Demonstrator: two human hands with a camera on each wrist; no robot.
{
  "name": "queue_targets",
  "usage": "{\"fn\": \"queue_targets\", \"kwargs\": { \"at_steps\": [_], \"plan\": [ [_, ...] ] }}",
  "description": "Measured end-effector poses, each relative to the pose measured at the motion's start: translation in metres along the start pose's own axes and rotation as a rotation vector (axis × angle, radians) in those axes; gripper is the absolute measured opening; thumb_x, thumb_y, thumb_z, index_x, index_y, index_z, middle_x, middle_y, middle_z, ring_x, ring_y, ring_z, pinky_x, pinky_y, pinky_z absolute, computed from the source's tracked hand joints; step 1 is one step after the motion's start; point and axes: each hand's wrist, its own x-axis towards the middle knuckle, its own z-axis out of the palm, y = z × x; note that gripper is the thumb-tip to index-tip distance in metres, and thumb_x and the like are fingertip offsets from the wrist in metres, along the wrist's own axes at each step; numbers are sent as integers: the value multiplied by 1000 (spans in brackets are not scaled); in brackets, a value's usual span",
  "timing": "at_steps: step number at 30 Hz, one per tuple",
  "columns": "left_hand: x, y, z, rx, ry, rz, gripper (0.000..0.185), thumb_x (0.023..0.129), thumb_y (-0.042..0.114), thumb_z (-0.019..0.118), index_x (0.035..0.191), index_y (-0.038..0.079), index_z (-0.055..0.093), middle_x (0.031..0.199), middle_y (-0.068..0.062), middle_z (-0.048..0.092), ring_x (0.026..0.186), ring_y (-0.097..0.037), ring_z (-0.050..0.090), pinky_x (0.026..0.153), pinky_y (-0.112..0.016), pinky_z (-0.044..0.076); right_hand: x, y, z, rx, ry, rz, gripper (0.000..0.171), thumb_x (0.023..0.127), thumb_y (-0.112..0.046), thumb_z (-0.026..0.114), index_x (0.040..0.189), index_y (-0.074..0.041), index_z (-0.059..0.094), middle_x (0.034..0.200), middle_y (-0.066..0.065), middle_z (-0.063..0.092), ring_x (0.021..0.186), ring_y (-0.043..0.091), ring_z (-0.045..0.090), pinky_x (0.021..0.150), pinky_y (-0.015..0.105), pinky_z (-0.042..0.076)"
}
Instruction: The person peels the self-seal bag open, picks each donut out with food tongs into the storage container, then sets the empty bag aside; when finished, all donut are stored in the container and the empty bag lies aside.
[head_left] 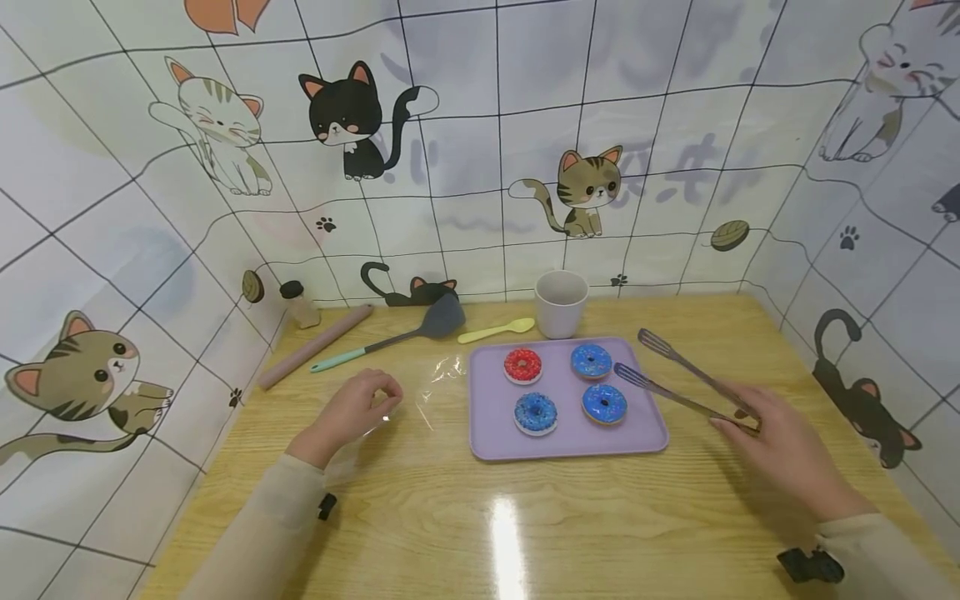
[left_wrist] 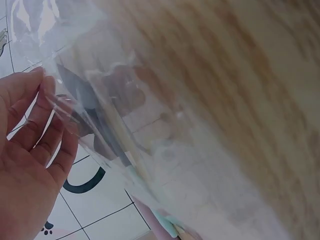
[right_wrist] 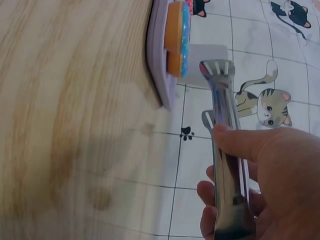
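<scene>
My left hand (head_left: 348, 417) is left of the tray, its thumb and fingertips pinching the edge of a clear plastic bag (left_wrist: 150, 115). The bag spreads across most of the left wrist view. On the right, my right hand (head_left: 787, 450) grips metal tongs (head_left: 697, 374), whose two slotted ends stand apart with nothing between them. Those ends reach over the right edge of a purple tray (head_left: 491, 437). It carries a red sprinkled donut (head_left: 512, 371) and three blue ones, among them a front-left donut (head_left: 525, 420) and a front-right donut (head_left: 592, 408).
Behind the tray stands a light grey cup (head_left: 561, 312), with a yellow spoon (head_left: 495, 331) to its left. A spatula (head_left: 442, 318), a rolling pin (head_left: 315, 347) and a small black-capped jar (head_left: 302, 308) lie or stand back left. Cat-printed sheeting (head_left: 465, 183) walls the table.
</scene>
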Motion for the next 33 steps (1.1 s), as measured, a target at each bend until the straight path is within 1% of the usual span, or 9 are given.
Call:
{"fn": "queue_targets", "kwargs": {
  "at_steps": [2, 5, 7, 11, 18, 21, 25, 29, 33],
  "plan": [
    [2, -2, 1, -4, -13, -6, 4, 99, 14, 70, 100, 13, 74, 102, 3, 71, 102, -20, 62, 91, -45, 51, 0, 6, -1, 7, -20, 54, 60, 92, -22, 80, 145, -6, 58, 122, 24, 64, 94, 39, 66, 63, 43, 53],
    [5, -4, 3, -5, -34, -7, 4, 99, 13, 70, 98, 14, 74, 102, 4, 71, 103, -19, 62, 93, -45, 52, 0, 13, -1, 7, -58, 129, 63, 94, -25, 78, 147, -1, 54, 129, 31, 60, 97, 47, 66, 71, 61, 53],
    [7, -5, 5, -12, -46, -4, 4, 99, 14, 70, 98, 13, 74, 101, 4, 71, 103, -20, 63, 94, -45, 52, 1, 17, 0, 2, -81, 164, 66, 94, -25, 77, 147, 4, 51, 131, 35, 57, 98, 50, 66, 75, 65, 51],
    [9, -7, 6, 4, -57, 3, 4, 98, 15, 71, 96, 15, 74, 100, 5, 71, 101, -19, 63, 92, -44, 52, 2, 24, 3, -8, -110, 205, 70, 95, -27, 77, 147, 8, 47, 129, 39, 54, 98, 52, 64, 74, 65, 49],
    [9, -10, 7, -15, -98, 0, 5, 98, 14, 71, 94, 16, 74, 98, 5, 70, 98, -18, 64, 92, -44, 52, 3, 31, 10, -22, -130, 246, 72, 94, -30, 77, 147, 9, 47, 128, 40, 54, 101, 53, 61, 76, 66, 47],
    [8, -14, 7, -14, -91, 4, 5, 98, 15, 72, 94, 16, 74, 98, 6, 70, 98, -18, 64, 91, -43, 52, 4, 33, 11, -38, -147, 253, 72, 93, -34, 78, 143, 9, 49, 126, 41, 57, 102, 55, 61, 77, 66, 47],
    [6, -18, 7, -9, -67, 8, 5, 97, 18, 73, 94, 16, 74, 97, 7, 70, 97, -16, 63, 90, -42, 52, 5, 34, 9, -51, -186, 266, 74, 92, -41, 79, 139, 10, 52, 123, 39, 61, 98, 52, 63, 74, 62, 49],
    [7, -17, 8, -28, -70, 3, 5, 97, 19, 74, 94, 14, 75, 95, 7, 70, 94, -14, 63, 87, -40, 52, 3, 36, 8, -53, -213, 275, 76, 90, -42, 80, 139, 10, 52, 120, 37, 63, 90, 43, 64, 69, 53, 49],
    [10, -17, 9, -61, -80, -1, 5, 96, 18, 75, 94, 13, 75, 93, 6, 70, 90, -12, 62, 83, -37, 53, 0, 37, 8, -66, -213, 259, 75, 89, -38, 80, 137, 12, 52, 121, 39, 60, 96, 49, 61, 74, 59, 49]
  ]
}}
